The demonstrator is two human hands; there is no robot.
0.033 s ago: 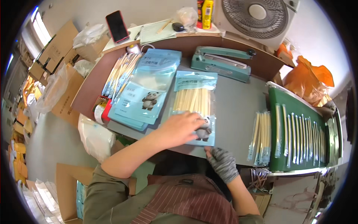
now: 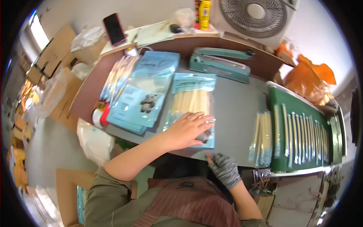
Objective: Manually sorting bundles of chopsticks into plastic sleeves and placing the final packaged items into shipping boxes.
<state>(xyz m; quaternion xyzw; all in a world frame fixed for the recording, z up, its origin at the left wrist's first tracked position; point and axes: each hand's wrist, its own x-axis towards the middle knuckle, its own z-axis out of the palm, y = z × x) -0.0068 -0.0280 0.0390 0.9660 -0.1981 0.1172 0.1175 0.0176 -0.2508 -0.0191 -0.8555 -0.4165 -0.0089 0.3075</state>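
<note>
A clear and blue bag of chopsticks lies on the grey tabletop in front of me, its panda print partly covered. My left hand rests on the bag's lower half with fingers stretched out. At the table's front edge, just below the bag, is my right hand in a grey fingerless glove. Its fingers are curled in, and whatever they may hold is hidden. Left of the filled bag sits a stack of flat blue bags, with a bundle of wrapped chopsticks beside it.
A green bag sealer stands at the back. On the right, wrapped chopsticks lie beside a green conveyor belt carrying a row of more. A red tape dispenser sits at the left edge. A phone and fan are behind.
My left hand has shifted slightly and lies flatter over the bag, covering more of the panda. The whole view has shifted a little. My right hand stays at the table edge.
</note>
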